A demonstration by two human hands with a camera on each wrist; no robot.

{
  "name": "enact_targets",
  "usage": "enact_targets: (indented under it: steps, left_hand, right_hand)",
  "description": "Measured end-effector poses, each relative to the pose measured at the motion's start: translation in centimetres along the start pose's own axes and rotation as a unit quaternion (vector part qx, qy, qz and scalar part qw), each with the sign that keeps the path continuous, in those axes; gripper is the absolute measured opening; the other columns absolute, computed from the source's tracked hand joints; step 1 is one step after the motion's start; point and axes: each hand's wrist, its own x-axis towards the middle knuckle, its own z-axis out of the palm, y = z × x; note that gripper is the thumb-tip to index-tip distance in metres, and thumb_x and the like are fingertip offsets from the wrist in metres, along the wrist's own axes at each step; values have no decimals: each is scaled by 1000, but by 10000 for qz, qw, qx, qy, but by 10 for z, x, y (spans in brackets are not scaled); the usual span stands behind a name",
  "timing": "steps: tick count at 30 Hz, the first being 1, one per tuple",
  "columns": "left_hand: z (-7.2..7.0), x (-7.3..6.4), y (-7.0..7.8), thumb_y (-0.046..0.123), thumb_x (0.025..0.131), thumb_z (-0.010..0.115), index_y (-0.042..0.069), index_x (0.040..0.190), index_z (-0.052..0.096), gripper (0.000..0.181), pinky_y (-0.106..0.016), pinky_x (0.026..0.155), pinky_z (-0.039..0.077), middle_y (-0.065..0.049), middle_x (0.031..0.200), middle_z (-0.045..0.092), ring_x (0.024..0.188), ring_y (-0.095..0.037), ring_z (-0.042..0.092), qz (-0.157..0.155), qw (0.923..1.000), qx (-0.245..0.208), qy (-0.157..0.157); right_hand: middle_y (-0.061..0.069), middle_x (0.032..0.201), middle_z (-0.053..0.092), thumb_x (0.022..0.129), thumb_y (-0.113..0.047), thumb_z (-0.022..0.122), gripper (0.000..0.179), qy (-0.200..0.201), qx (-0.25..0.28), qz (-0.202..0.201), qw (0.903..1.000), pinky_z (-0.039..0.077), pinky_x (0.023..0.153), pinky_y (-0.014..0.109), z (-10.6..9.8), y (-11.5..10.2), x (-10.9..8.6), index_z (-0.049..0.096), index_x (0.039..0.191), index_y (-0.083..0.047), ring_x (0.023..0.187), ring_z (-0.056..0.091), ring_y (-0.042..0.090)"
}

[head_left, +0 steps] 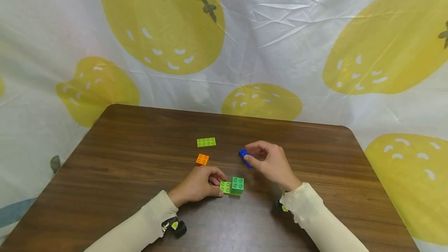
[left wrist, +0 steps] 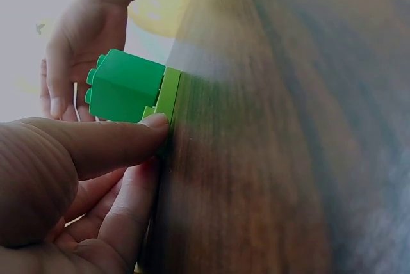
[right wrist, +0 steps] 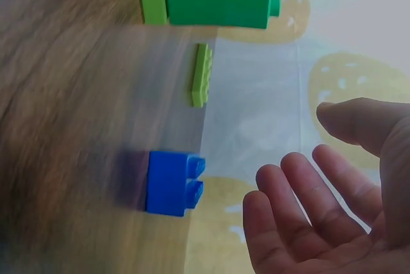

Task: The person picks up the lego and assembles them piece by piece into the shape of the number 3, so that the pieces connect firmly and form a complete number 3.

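Note:
My left hand (head_left: 199,185) pinches the left end of a lime green flat toy brick (head_left: 225,187) lying on the table. A taller green block (head_left: 238,184) is seated on that flat brick's right end; the left wrist view shows the thumb at the lime edge beside the green block (left wrist: 125,85). Over a blue brick (head_left: 243,153) hovers my right hand (head_left: 271,162), thumb and fingers spread. The right wrist view shows the blue brick (right wrist: 168,184) standing on the table, apart from the loosely bent fingers (right wrist: 314,197).
An orange block (head_left: 202,159) sits just beyond my left hand. Farther back lies another lime green flat brick (head_left: 206,142). The brown wooden table (head_left: 140,143) ends at a fruit-patterned curtain (head_left: 266,57).

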Motion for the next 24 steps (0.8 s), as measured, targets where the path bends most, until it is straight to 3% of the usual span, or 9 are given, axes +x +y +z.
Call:
enact_targets:
  steps: [8, 24]
  left_hand:
    - [0, 1, 0, 12, 79, 93, 8, 111, 78, 35, -21, 77, 57, 1, 97, 76, 88, -10, 67, -4, 10000, 51, 7]
    - [1, 1, -2, 13, 78, 94, 10, 110, 78, 36, -21, 77, 57, 2, 96, 76, 87, -9, 67, 5, 9999, 100, 61]
  right_hand:
    - [14, 112, 80, 90, -17, 86, 31, 81, -163, 49, 9998, 63, 90, 52, -3, 11, 3, 77, 117, -5, 100, 78, 26]
    - [9, 116, 79, 90, -19, 85, 34, -115, -579, 338, 9977, 63, 90, 46, -1, 29, 9, 76, 121, -7, 104, 76, 26]
